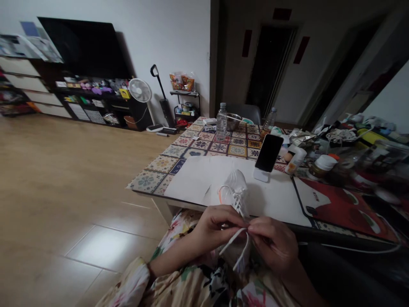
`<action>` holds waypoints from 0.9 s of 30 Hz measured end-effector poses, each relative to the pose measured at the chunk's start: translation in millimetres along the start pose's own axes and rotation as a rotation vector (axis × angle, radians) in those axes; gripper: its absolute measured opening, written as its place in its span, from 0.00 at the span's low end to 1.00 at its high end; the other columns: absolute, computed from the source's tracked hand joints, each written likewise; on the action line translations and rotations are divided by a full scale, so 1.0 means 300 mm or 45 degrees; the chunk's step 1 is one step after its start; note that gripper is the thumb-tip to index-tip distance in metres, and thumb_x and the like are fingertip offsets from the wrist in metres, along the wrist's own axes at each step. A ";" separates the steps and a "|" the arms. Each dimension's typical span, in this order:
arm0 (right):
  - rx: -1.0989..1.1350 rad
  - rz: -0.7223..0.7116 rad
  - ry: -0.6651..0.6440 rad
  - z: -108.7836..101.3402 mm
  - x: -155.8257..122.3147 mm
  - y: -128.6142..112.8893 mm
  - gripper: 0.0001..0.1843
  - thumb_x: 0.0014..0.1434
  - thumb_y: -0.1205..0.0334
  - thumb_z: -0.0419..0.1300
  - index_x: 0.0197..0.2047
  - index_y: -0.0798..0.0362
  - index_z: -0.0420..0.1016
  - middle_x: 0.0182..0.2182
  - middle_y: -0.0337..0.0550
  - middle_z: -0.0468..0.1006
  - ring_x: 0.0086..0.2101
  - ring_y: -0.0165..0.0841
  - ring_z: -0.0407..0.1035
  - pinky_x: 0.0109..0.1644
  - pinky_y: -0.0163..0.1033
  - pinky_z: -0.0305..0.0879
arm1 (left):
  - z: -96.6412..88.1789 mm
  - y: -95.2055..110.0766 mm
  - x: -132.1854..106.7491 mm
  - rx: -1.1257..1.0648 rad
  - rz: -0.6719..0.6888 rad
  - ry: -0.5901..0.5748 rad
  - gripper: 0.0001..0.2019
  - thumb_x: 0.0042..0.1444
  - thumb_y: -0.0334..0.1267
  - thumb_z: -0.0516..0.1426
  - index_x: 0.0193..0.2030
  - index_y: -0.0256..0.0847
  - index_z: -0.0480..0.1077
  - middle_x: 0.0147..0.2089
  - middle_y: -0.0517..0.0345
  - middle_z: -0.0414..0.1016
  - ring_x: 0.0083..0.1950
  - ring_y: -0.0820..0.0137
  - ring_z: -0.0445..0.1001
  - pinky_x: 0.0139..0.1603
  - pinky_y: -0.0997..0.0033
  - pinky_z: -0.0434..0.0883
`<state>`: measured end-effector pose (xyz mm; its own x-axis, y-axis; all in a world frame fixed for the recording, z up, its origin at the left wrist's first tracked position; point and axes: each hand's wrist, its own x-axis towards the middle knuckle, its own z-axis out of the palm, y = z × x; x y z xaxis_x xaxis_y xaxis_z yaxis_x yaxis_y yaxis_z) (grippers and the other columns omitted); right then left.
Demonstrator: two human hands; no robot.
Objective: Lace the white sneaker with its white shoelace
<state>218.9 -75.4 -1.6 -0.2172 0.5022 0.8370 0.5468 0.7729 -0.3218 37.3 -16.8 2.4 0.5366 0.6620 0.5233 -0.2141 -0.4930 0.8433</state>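
Left hand (220, 224), right hand (276, 241) pinch thin white shoelace (228, 244), fingertips nearly meeting, ends dangling. White lace-up shoe (237, 185) sits just beyond on flat white sheet (191, 175), long axis pointing away; left hand looks nearer.

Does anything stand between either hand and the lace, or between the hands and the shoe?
Nothing visible does. The left hand and right hand already hold the lace at their fingertips, and the shoe shows just beyond them, partly hidden by the hands.
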 end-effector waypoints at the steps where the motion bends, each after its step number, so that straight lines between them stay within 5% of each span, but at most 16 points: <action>1: -0.005 -0.007 -0.023 0.001 -0.002 0.001 0.09 0.62 0.70 0.56 0.42 0.48 0.73 0.29 0.39 0.82 0.31 0.32 0.78 0.36 0.35 0.75 | -0.001 0.000 -0.004 -0.010 0.004 0.006 0.15 0.56 0.47 0.63 0.31 0.35 0.81 0.28 0.50 0.78 0.30 0.71 0.75 0.33 0.74 0.70; 8: 0.068 0.089 -0.074 0.009 -0.028 -0.003 0.07 0.63 0.69 0.57 0.43 0.48 0.72 0.32 0.40 0.81 0.35 0.32 0.77 0.40 0.36 0.73 | -0.001 -0.005 -0.010 0.016 0.017 -0.001 0.12 0.57 0.43 0.63 0.32 0.34 0.77 0.29 0.52 0.76 0.30 0.73 0.72 0.33 0.76 0.68; 15: 0.300 0.456 0.200 0.027 -0.063 0.012 0.05 0.63 0.68 0.57 0.36 0.49 0.70 0.26 0.36 0.75 0.26 0.29 0.71 0.31 0.31 0.69 | 0.010 0.017 -0.007 0.050 -0.026 -0.127 0.11 0.57 0.42 0.62 0.30 0.35 0.76 0.30 0.51 0.78 0.33 0.71 0.74 0.38 0.73 0.70; 20: 0.134 0.393 0.103 0.029 -0.081 0.032 0.03 0.62 0.67 0.60 0.39 0.49 0.72 0.28 0.36 0.78 0.28 0.28 0.73 0.33 0.29 0.70 | 0.012 0.013 -0.023 -0.060 -0.172 -0.096 0.16 0.53 0.46 0.65 0.42 0.35 0.76 0.38 0.50 0.79 0.37 0.70 0.76 0.38 0.74 0.72; 27: 0.065 0.425 0.207 0.046 -0.100 0.036 0.02 0.64 0.63 0.59 0.39 0.49 0.73 0.28 0.36 0.78 0.28 0.28 0.74 0.34 0.28 0.71 | 0.006 0.004 -0.021 -0.053 -0.063 -0.101 0.17 0.57 0.48 0.61 0.32 0.33 0.77 0.31 0.49 0.79 0.34 0.69 0.77 0.38 0.74 0.72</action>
<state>220.1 -76.6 -36.3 0.0999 0.6648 0.7403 0.5237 0.5975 -0.6073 35.3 -22.6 -0.2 0.6099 0.6372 0.4711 -0.2187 -0.4360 0.8730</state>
